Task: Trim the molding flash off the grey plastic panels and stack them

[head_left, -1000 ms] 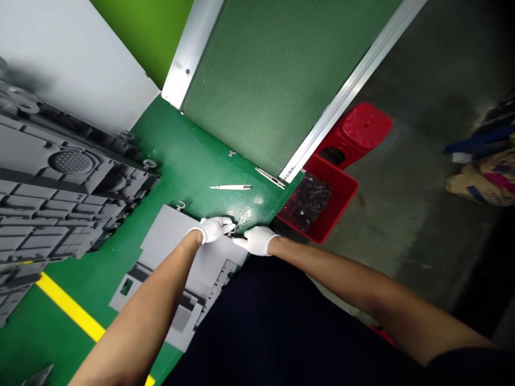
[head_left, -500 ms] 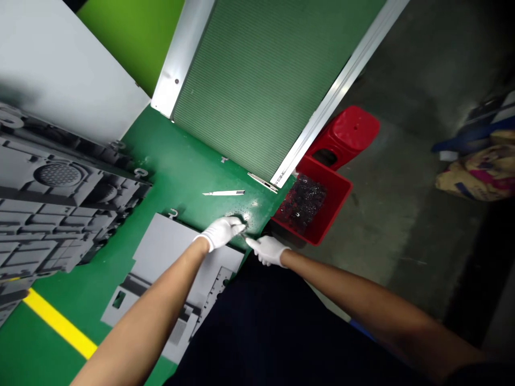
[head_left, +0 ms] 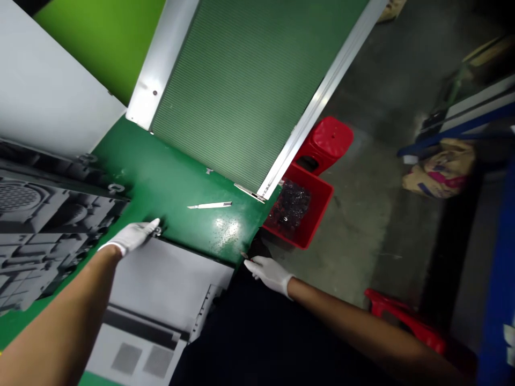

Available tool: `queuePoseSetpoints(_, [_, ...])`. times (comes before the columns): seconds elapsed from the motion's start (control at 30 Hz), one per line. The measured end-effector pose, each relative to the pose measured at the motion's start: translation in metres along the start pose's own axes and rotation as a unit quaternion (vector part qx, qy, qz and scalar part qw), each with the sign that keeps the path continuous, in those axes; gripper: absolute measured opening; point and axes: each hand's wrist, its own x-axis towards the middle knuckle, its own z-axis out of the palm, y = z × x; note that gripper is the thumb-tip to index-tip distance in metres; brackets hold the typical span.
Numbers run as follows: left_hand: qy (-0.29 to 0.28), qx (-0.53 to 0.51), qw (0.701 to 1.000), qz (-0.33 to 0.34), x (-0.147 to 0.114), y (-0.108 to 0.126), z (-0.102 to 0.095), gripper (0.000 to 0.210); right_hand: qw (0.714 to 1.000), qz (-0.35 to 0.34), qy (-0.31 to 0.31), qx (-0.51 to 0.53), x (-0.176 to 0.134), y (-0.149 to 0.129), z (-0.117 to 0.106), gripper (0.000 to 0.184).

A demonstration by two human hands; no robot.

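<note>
Left of centre, the left hand [head_left: 134, 237], grip unclear, should steady the grey panel [head_left: 161, 279] by its hook [head_left: 157, 232]; the right hand [head_left: 270, 272] holds a slim tool [head_left: 244, 255].

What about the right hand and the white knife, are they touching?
Apart. The head view plainly shows green table between the right hand and the white knife.

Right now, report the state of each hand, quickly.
Left hand: at the small hook on the grey panel's edge; whether it grips cannot be told.
Right hand: closed on a small tool.
</note>
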Motion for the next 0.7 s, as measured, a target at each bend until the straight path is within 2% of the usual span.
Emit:
queuePoseSetpoints(0.1, [-0.084,-0.074,0.994,-0.005,0.005,0.003,0.008,0.054,0.998,-0.036,-0.004,-0.049,0.009,-0.034,0.001,0.051])
queuePoseSetpoints(0.23, [-0.071,-0.097,0.993,0.005,0.012,0.013,0.015,0.046,0.99,-0.082,-0.03,-0.111,0.045,-0.095,0.02,0.052])
queuePoseSetpoints(0.4, [-0.088,-0.188,0.977,0.038,0.011,-0.003,0.015,0.05,0.96,-0.1,-0.08,-0.249,0.115,-0.161,0.071,0.067])
queuePoseSetpoints(0.53, [-0.1,-0.246,0.963,0.043,0.01,-0.014,0.018,0.052,0.944,-0.084,-0.079,-0.308,0.151,-0.183,0.104,0.072])
queuePoseSetpoints(0.7, [-0.107,-0.31,0.944,0.036,0.015,-0.022,0.025,0.051,0.937,-0.103,-0.058,-0.329,0.159,-0.189,0.113,0.064])
